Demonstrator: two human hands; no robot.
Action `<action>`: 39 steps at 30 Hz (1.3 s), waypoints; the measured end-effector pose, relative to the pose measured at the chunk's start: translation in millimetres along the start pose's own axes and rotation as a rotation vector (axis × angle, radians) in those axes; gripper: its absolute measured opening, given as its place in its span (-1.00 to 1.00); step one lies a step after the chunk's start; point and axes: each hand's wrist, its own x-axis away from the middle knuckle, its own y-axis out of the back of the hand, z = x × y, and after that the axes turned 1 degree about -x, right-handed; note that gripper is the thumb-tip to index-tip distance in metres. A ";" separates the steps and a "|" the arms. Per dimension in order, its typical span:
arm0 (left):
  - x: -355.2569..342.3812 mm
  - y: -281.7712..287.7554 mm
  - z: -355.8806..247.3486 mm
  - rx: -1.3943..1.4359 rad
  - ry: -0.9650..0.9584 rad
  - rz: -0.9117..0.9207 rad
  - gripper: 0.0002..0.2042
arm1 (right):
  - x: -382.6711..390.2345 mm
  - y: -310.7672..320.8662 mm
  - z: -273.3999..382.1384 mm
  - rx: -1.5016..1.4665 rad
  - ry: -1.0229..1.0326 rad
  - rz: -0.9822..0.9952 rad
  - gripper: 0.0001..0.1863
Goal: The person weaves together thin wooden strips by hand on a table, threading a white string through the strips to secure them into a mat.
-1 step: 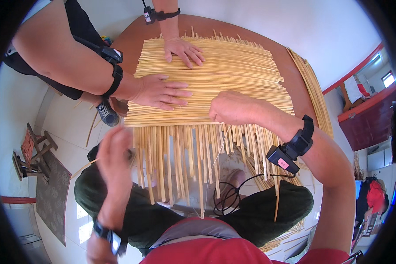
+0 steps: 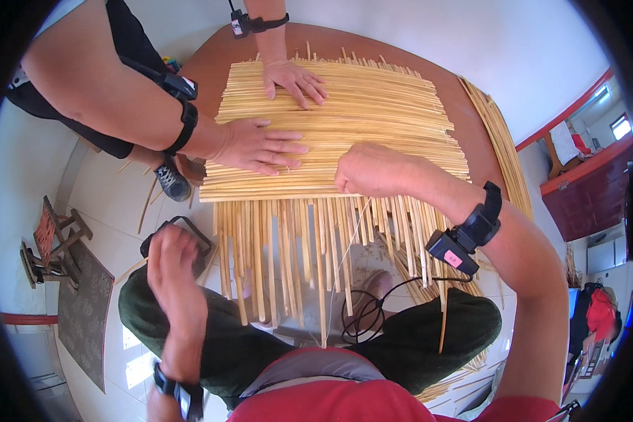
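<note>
A mat of thin yellow-tan sticks (image 2: pixel 373 105) lies side by side on a brown table, with more sticks (image 2: pixel 281 246) crosswise beneath and jutting out past its near edge. My right hand (image 2: pixel 373 169) is closed in a fist on the near part of the mat; what its fingers hold is hidden. Just below that fist, a thin pale thread (image 2: pixel 349 243) runs down toward my lap. My left hand (image 2: pixel 176 274) is raised over my left knee, apart from the mat. Its fingers look bent, but motion smears the tips.
A co-worker's two hands (image 2: pixel 260 146) press flat on the mat from the far left. Long sticks (image 2: pixel 496 133) lie along the table's (image 2: pixel 207 60) right side. A black cable (image 2: pixel 362 316) loops between my knees. More sticks lie on the floor; a small wooden stool (image 2: pixel 53 239) stands at left.
My left hand has moved down and to the left, away from the mat's near left corner. My right hand and the co-worker's hands stay where they were.
</note>
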 end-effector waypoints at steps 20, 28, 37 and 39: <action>90.5 -54.6 223.6 0.662 1.185 0.174 -0.67 | -11.1 15.0 7.9 -0.058 -0.079 0.123 -0.82; 88.1 -61.4 229.5 0.647 1.216 0.194 -0.67 | -17.2 17.1 26.5 0.131 -0.136 0.209 -0.86; 84.6 -66.6 231.5 0.623 1.220 0.216 -0.68 | -10.3 -4.1 40.5 0.183 0.033 -0.005 -0.88; 84.9 -66.5 231.9 0.614 1.222 0.223 -0.68 | -8.2 -9.5 46.3 0.183 0.002 -0.043 -0.88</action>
